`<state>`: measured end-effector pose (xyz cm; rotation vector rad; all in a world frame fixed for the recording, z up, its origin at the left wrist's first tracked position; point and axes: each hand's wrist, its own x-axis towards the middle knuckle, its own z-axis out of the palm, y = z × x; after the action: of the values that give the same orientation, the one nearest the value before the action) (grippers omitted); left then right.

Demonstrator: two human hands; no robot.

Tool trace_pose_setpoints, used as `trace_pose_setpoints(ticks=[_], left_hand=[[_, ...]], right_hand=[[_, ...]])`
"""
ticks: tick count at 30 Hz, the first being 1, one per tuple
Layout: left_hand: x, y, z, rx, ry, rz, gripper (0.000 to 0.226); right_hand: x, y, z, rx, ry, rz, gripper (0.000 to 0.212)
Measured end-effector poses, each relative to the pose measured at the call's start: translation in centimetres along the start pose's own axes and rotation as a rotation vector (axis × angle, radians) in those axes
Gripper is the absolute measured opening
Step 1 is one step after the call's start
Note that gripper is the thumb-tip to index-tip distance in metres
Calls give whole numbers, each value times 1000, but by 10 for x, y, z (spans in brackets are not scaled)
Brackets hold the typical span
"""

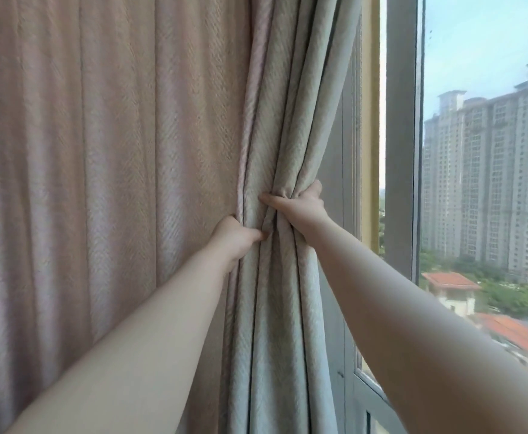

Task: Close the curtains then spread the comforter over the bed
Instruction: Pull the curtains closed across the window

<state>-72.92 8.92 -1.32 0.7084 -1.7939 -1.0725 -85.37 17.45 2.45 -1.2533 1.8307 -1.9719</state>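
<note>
Left hand (236, 238): fingers curled round the curtain (275, 277) edge folds.
Right hand (300, 203): clasps the bunched folds just above.
Window (482, 151): uncovered at right.

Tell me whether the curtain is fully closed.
Not fully: both hands grip the curtain edge, window uncovered beside it.

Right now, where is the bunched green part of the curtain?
In the head view, the green curtain hangs centre-right between the pink curtain and window frame, gripped by left hand and right hand.
</note>
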Motion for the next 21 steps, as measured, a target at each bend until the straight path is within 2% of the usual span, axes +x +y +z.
trace_pose_setpoints(ticks=[3,6,10,12,14,16,17,19,21], left_hand=[[1,-1,-15,78,98,25,35],[-8,5,-40,198,194,24,33],[-26,5,-76,942,524,163,62],[-31,0,-95,1057,691,296,77],[-26,1,-118,973,778,322,95],[-17,12,-138,808,744,200,111],[-8,15,-150,707,674,106,120],[3,20,-168,524,477,-47,135],[9,18,-179,457,327,-122,132]], right_hand=[[17,5,20,85,-81,14,126],[31,6,55,120,-137,-16,125],[31,0,100,305,-333,-58,99],[31,-3,122,334,-389,-66,97],[28,-8,145,336,-460,-70,93],[24,-11,164,299,-512,-66,89],[23,-13,171,284,-538,-67,89],[26,-15,179,307,-638,-42,101],[35,-10,182,322,-758,16,116]])
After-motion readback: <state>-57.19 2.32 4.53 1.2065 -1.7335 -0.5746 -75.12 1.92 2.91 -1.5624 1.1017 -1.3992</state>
